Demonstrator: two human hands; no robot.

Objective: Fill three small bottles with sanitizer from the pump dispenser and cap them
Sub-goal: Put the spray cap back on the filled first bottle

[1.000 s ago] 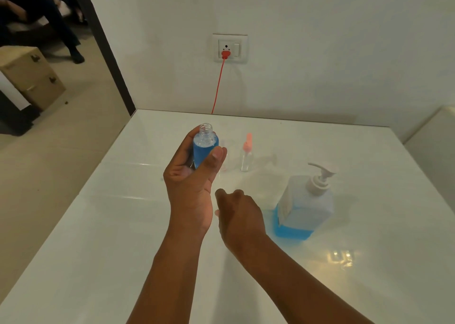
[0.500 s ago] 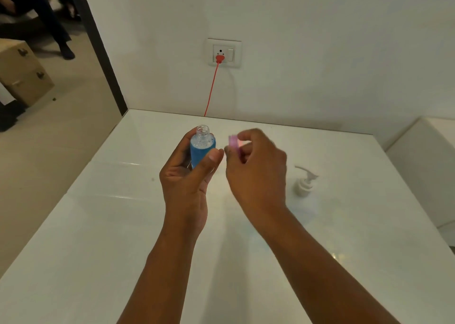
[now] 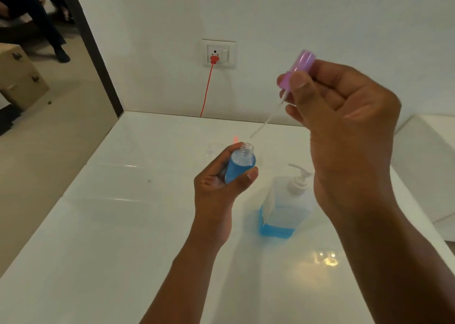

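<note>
Head view
Left hand (image 3: 221, 183): fingers and thumb curled round the small bottle (image 3: 240, 165), holding it above the white table (image 3: 98, 225), neck tilted up and to the right.
Small bottle: clear, filled with blue liquid nearly to the shoulder; threaded mouth uncapped.
Right hand (image 3: 344, 131): raised higher and closer to the camera, thumb and fingers pinching the purple spray cap (image 3: 299, 69).
Purple spray cap: tilted, its thin clear dip tube (image 3: 267, 119) slanting down and left; the tube's tip ends just above and right of the bottle's mouth, apart from it.
Pump dispenser (image 3: 286, 205): stands on the table just right of the left hand, below the right hand; blue sanitizer only in its lowest part; white pump head on top.
Behind the left hand: a faint clear bottle (image 3: 213, 149) and a small orange cap top (image 3: 235, 139), mostly hidden.
Wall: socket plate (image 3: 218, 53) with a red plug and red cord (image 3: 206, 90) running down behind the table's far edge.
</note>
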